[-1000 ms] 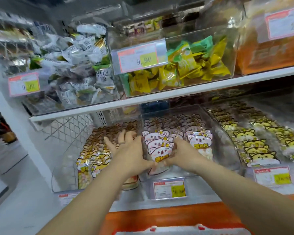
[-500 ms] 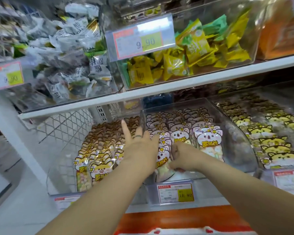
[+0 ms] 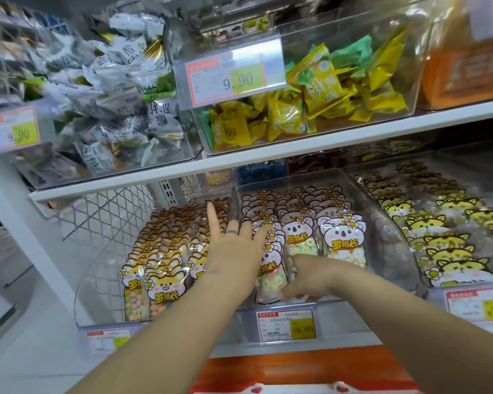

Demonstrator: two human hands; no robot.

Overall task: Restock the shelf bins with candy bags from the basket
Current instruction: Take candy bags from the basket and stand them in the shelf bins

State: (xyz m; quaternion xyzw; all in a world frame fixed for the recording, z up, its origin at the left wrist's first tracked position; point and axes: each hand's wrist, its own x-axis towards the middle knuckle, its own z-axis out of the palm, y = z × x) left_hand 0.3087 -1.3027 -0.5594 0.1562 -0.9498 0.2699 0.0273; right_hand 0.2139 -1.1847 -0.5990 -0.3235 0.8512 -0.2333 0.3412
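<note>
— Candy bags (image 3: 340, 240) with the pink koala face: where do they sit?
— In the middle bin (image 3: 389, 234) on the lower shelf, upright in three columns running front to back. Brown fox bags (image 3: 160, 282) fill the bin to its left and yellow cat bags (image 3: 450, 265) the one to its right. A price tag (image 3: 286, 327) hangs on the front wall.
— And the hands?
— The left hand (image 3: 234, 251) lies over the left column, fingers (image 3: 212, 220) straight and spread apart. Its forefinger reaches across the dividing wall, above the fox bags. The right hand (image 3: 310, 277) is low at the bin's front, thumb above and fingers curled beneath. It is clamped on the lower part of the front bag (image 3: 271, 277) of the left column, which stands between the two hands.
— What hems them in?
— The upper shelf (image 3: 268, 157) edge runs above the back of the bin and carries bins of yellow packets (image 3: 296, 115) and white packets (image 3: 120, 109). The bin's front lip is just under the right hand.
— Any room?
— An open strip lies along the bin's right wall, beside the third column. Above the front rows the bin is open upward.
</note>
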